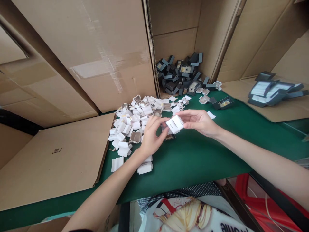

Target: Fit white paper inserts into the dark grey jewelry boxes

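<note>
My left hand (151, 137) and my right hand (199, 120) meet above the green table (193, 154), both pinching one small white folded card piece (175, 124) between their fingertips. Just under it on the table lies a small dark part (170, 137). A heap of white card pieces (135, 122) is spread to the left of my hands, and a few more lie under my left wrist (145, 167).
An open cardboard box (178, 42) at the back holds several dark grey trays (180, 75). A flat cardboard sheet (55, 158) lies at left. More grey trays (272, 90) sit on cardboard at right. A dark tray (222, 103) lies near the box.
</note>
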Demonstrator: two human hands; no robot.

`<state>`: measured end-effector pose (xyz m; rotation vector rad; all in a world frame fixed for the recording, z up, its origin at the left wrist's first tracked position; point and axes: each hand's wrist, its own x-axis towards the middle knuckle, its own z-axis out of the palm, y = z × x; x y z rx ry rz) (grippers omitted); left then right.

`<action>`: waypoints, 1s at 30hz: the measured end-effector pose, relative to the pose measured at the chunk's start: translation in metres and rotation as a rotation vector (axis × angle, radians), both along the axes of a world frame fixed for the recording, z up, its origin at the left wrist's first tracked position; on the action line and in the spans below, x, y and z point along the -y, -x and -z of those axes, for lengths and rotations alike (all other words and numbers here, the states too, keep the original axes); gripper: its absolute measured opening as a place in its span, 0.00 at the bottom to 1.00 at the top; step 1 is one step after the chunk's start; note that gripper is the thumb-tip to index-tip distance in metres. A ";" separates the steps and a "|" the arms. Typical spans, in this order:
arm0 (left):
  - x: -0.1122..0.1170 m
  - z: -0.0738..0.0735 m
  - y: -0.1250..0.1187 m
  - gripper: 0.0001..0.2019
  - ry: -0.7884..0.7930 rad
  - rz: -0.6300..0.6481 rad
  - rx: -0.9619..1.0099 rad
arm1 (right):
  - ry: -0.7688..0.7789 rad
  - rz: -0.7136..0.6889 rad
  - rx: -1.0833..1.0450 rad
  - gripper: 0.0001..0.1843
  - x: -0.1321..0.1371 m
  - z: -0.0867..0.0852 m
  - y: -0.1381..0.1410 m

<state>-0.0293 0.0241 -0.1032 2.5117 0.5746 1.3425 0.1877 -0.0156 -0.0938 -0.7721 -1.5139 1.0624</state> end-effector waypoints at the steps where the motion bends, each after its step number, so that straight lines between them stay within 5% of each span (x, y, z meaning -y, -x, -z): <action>1: 0.000 0.000 0.000 0.12 0.000 0.011 -0.004 | -0.006 0.015 -0.006 0.21 0.000 0.000 0.000; 10: -0.002 0.002 0.001 0.20 -0.051 -0.044 -0.078 | -0.051 0.029 0.013 0.21 -0.001 0.009 0.007; 19: -0.011 0.004 0.007 0.20 -0.206 -0.056 -0.156 | -0.568 0.241 0.549 0.22 0.010 -0.002 0.007; 26: -0.014 0.006 0.009 0.20 -0.272 -0.025 -0.165 | -0.753 0.297 0.590 0.21 0.010 0.004 0.011; 30: -0.014 0.003 0.012 0.22 -0.285 0.053 -0.149 | -0.714 0.229 0.580 0.24 0.011 0.003 0.008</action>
